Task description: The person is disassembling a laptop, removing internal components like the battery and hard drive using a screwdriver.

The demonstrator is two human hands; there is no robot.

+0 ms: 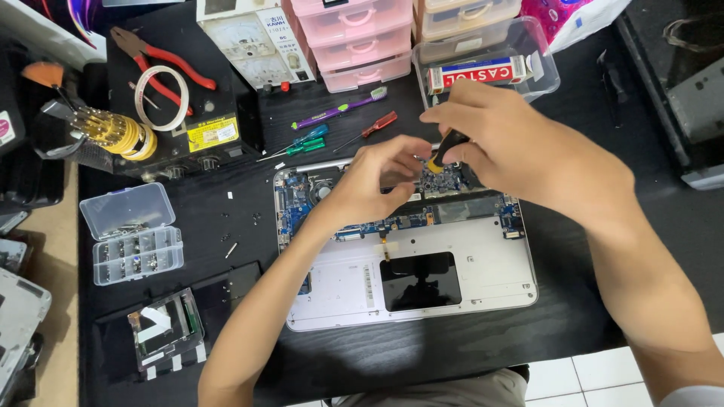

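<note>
Pinching a yellow-black screwdriver (445,147), right fingers (483,124) close around it; left fingers (403,154) steady its tip.

On the dark surface (452,347) you see red pliers (162,60), a white tape ring (161,98), pink drawers (354,41), a purple toothbrush (339,109), small green screwdrivers (302,143) and a clear screw box (136,245) at the left.
</note>
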